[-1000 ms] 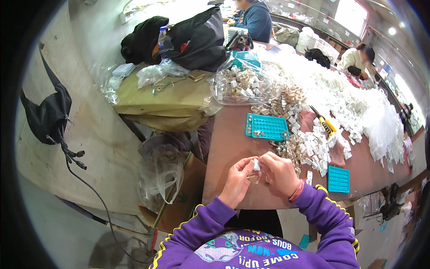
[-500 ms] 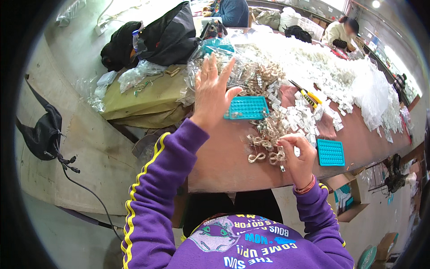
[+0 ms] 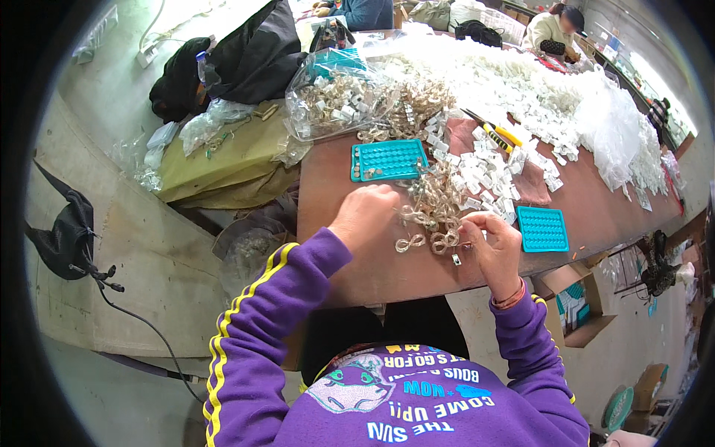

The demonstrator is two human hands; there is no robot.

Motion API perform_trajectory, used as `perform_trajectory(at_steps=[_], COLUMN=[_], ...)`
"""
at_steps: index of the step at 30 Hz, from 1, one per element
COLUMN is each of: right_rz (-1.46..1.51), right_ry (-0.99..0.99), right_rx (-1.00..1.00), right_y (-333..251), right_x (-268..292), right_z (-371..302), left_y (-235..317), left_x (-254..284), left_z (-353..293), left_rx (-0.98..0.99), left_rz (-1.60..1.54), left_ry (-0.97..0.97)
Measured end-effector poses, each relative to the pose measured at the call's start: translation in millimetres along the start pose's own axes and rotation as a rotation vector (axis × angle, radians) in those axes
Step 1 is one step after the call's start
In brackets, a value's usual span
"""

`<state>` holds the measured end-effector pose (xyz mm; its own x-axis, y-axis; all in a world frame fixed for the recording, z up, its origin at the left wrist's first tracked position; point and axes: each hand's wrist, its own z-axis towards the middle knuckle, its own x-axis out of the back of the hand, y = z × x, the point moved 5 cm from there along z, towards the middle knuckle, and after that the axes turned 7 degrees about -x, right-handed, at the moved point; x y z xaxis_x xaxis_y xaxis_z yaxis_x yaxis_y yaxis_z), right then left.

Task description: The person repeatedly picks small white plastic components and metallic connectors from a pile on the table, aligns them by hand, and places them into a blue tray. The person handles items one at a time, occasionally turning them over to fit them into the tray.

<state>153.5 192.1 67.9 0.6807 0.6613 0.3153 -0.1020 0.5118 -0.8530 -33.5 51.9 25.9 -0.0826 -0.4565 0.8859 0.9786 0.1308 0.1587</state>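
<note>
My left hand point(image 3: 365, 216) is low over the brown table, its fingers curled together. It is just left of a heap of beige looped cords point(image 3: 436, 200); what it holds, if anything, is hidden. At the heap's near right side, thumb and forefinger of my right hand point(image 3: 495, 244) pinch together on something too small to make out. A single figure-eight cord loop point(image 3: 410, 243) lies between the hands. Beyond my left hand is a teal dimpled tray point(image 3: 391, 159) with small round bits at its left end. A second teal tray point(image 3: 542, 229) lies right of my right hand.
White tags point(image 3: 484, 171) spread behind the cords, with yellow-handled pliers point(image 3: 491, 132) among them. A clear bag point(image 3: 328, 100) of cords and tags stands at back left. White pieces point(image 3: 514, 82) heap across the far table. Two people sit beyond; an open carton point(image 3: 588, 331) is below right.
My left hand has come down from above the bag and first tray toward the cords, its spread fingers now curled. My right hand stays pinched beside the heap. The view has shifted slightly.
</note>
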Motion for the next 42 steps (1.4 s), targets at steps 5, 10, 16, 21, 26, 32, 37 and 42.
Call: perform_trajectory(at_steps=[5,10,16,21,26,32,37,42], right_rz=[-0.152,-0.391,-0.734,-0.934,-0.937,-0.487,0.153,0.154], right_ry=[0.014,0.06,-0.044,-0.172,-0.265,-0.132,-0.536,-0.51], right_rx=[0.038,0.083,0.164,0.417,0.239,0.235,0.014,-0.002], right_y=[5,24,53,69,65,-14,-46,-51], right_x=[6,10,11,-10,-6,2,-72,-117], right_z=[3,22,81,113,125,108,69,53], left_y=[-12,-11,11,22,20,20,29,12], left_x=[29,50,46,45,55,71,64,72], left_z=[-24,-50,-64,-69,-74,-48,-36,-75], left_rx=[0.069,0.202,0.203,0.15,0.288,0.415,0.525,0.626], left_rz=[0.016,-0.087,-0.202,-0.219,-0.348,-0.786,-1.438,-1.464], left_ry=[0.079,0.087,0.048,0.042,0.14,0.326,0.174,0.45])
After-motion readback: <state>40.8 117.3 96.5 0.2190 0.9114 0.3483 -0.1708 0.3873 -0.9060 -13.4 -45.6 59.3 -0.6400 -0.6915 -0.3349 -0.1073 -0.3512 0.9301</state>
